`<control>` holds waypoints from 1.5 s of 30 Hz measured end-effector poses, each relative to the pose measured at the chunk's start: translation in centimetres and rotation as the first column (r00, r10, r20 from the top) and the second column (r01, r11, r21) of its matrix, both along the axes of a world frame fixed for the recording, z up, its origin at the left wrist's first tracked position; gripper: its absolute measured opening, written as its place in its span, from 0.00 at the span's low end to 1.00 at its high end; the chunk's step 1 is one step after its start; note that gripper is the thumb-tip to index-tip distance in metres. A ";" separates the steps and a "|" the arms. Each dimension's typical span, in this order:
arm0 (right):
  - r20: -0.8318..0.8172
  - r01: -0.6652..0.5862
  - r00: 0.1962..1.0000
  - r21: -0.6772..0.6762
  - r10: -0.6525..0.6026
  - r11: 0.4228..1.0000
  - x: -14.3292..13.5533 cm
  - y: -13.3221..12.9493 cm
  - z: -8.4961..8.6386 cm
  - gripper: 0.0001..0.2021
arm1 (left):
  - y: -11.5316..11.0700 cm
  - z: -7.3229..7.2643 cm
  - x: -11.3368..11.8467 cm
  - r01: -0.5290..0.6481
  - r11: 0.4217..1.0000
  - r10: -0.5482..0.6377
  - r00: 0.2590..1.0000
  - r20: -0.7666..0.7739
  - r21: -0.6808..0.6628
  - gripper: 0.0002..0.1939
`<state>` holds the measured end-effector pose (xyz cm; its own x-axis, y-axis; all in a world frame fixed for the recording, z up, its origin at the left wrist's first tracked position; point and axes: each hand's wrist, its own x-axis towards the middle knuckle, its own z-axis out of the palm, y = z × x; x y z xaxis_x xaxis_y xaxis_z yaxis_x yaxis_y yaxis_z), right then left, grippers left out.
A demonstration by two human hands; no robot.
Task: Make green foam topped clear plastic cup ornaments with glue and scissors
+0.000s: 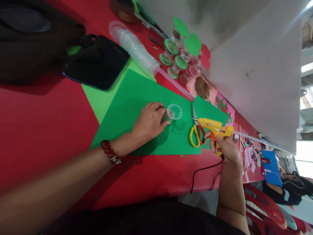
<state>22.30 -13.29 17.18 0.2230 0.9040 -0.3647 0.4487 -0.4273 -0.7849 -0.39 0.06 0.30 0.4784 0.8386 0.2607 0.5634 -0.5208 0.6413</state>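
Observation:
My left hand (153, 119) is closed around a small clear plastic cup (174, 112), its round rim facing up, just over a green sheet (137, 94). I cannot tell whether the cup touches the sheet. In my right hand (226, 147) is a yellow glue gun (212, 125), its metal nozzle pointing left toward the cup. A clear glue stick (254, 139) sticks out of its back, and a black cord hangs from the handle. Scissors (195, 133) with yellow and red handles lie on the sheet, below the nozzle.
Stacked clear cups (139, 52) lie at the back left, beside a dark tablet (97, 62) and a dark bag (36, 42). Several cup pieces with green and red discs (181, 62) stand along the wall. Paper scraps (222, 104) lie at the back right. A person sits at far right.

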 end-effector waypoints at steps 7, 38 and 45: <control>-0.049 0.371 0.928 0.054 -0.369 0.927 7.6 -4.1 -3.1 0.39 | 0.2 -0.3 -0.1 -0.004 1.000 0.004 1.000 -0.002 0.006 0.11; 0.781 -0.357 0.576 -0.027 0.242 0.934 0.4 4.0 -9.4 0.23 | 0.7 2.1 -0.9 0.042 0.966 -0.033 0.999 0.038 -0.256 0.19; 0.773 -0.476 0.291 -0.394 0.563 0.786 -1.0 12.0 -9.0 0.36 | 1.9 0.6 -1.4 0.068 0.952 -0.040 0.994 0.099 -0.300 0.17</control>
<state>21.33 -1.26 8.22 -0.0627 0.9290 -0.3647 0.9854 0.1156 0.1253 -1.84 1.93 0.95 0.5112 0.8584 0.0431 0.4724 -0.3225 0.8203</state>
